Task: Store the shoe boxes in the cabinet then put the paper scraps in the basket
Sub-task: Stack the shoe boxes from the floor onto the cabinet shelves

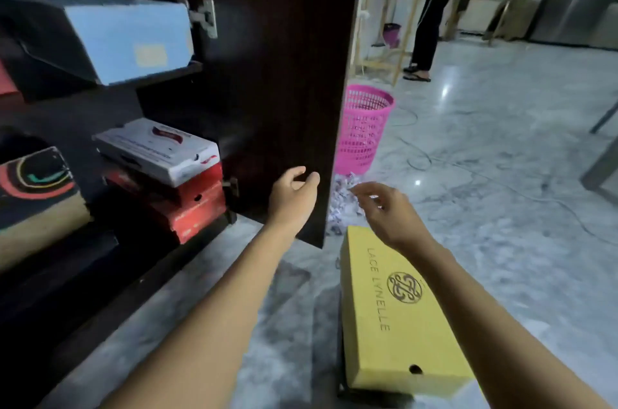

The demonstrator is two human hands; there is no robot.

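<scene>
Storage is being judged unfinished: the yellow shoe box point(401, 311) is lying on the floor point(501, 181).
Grips of the left hand point(292, 194) and right hand point(384, 208) are being held loosely spread, empty; that box is being called for next. Stored boxes point(157, 149) are sitting on cabinet shelves point(167, 72); paper scraps point(341, 204) are lying outside the pink basket point(364, 131).

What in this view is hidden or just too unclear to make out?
Head view:
- Paper scraps: pile partly behind the cabinet door and right hand.
- Pink basket: left side behind the door; contents unclear.
- Blue box: label blurred.
- Patterned box: cut off by left edge.
- Dark object: mostly covered by the yellow box.
</scene>
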